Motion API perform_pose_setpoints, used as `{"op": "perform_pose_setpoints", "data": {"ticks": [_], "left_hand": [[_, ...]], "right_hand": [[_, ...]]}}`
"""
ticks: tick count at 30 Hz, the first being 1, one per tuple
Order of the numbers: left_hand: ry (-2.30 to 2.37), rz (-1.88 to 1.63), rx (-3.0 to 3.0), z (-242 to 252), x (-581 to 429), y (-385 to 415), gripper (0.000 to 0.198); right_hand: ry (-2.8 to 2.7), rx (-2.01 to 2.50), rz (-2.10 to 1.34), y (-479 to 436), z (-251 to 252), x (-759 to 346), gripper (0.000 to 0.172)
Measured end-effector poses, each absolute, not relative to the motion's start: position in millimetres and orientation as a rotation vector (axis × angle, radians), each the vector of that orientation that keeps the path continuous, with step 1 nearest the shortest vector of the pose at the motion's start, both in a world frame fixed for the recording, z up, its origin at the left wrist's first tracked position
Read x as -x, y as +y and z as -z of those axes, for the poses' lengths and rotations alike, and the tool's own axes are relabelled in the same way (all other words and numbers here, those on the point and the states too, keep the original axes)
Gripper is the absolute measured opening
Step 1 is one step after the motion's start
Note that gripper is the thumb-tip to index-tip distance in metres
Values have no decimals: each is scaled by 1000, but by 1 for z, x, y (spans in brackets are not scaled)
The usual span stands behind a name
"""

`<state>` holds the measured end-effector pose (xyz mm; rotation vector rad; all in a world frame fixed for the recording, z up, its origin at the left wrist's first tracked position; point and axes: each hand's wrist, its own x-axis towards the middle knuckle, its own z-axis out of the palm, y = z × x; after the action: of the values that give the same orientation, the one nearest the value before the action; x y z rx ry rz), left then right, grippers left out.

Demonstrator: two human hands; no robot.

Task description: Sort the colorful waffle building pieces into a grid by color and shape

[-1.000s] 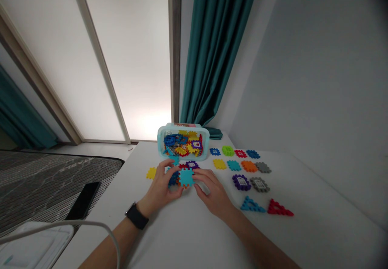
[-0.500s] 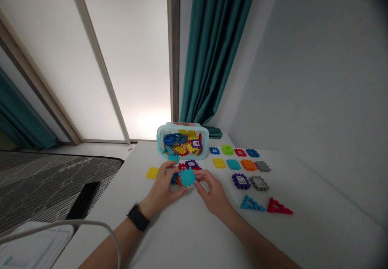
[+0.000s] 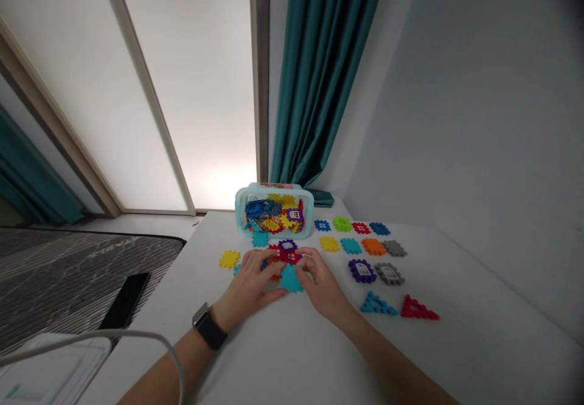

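A cluster of interlocking plastic tiles (image 3: 283, 254) sits on the white table (image 3: 283, 350), with a teal tile (image 3: 291, 279) at its near edge. My left hand (image 3: 249, 278) and right hand (image 3: 323, 277) grip it from either side, close together. Just beyond stands a pale blue tub (image 3: 239, 213) of tiles; rows of loose tiles (image 3: 373, 247) lie to my right.

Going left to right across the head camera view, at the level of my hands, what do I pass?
black smartphone → yellow plastic building piece → left hand → turquoise building piece → right hand → purple window piece → gray window piece
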<state>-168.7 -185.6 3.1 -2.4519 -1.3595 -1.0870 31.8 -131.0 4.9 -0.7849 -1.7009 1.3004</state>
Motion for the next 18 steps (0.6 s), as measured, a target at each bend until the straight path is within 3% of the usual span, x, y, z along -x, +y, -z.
{"op": "perform_pose_setpoints", "data": {"ticks": [3,7,11,18], "left_hand": [[-1384,1117,2474,-3,170,-185,50],[-1483,1221,2436,-4,174,-185,50],[-1544,1307,2401,-5,179,-183,45],[-1536,1335,2394,-4,181,-182,43]], "right_hand": [[-1732,770,-1262,-131,-3,-32,26],[-1953,708,-873,-129,-8,-38,15],[-2185,583,-508,-129,-12,-44,24],[-2299,555,-338,-127,-10,-48,29]]}}
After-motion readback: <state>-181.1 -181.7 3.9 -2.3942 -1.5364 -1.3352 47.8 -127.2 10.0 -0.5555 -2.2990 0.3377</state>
